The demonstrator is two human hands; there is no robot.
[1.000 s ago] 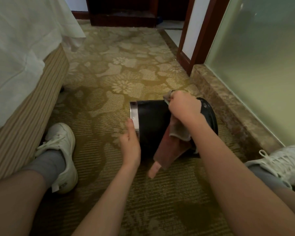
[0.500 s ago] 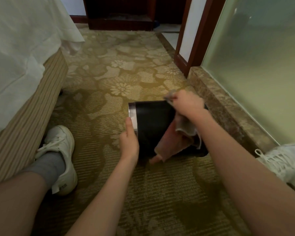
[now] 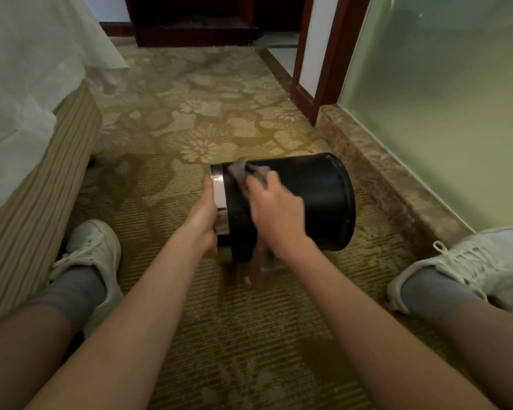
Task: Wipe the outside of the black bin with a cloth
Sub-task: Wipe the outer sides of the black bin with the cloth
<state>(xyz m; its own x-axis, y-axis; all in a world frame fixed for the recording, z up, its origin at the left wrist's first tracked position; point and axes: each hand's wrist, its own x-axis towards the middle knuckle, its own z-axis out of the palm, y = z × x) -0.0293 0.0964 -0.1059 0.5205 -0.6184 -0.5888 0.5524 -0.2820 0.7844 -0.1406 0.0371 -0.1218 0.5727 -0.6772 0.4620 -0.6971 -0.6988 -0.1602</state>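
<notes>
The black bin (image 3: 317,202) lies on its side on the carpet between my legs, its silver rim band on the left and its base to the right. My left hand (image 3: 203,216) grips the silver rim, thumb along the band. My right hand (image 3: 274,213) holds a brownish cloth (image 3: 240,170) against the bin's black wall close to the rim. The cloth drapes over the top of the bin and a loose end hangs down below my wrist. The bin's opening faces left and is hidden from me.
A bed with a white sheet (image 3: 27,93) and striped base (image 3: 39,190) runs along the left. A stone ledge (image 3: 379,176) under a frosted glass wall lines the right. My white shoes (image 3: 94,250) (image 3: 486,258) flank the bin. A dark wooden door frame (image 3: 323,84) stands behind.
My right hand slid the cloth leftward along the bin from near its base to beside the silver rim. The bin's base is now uncovered. My left hand stayed on the rim.
</notes>
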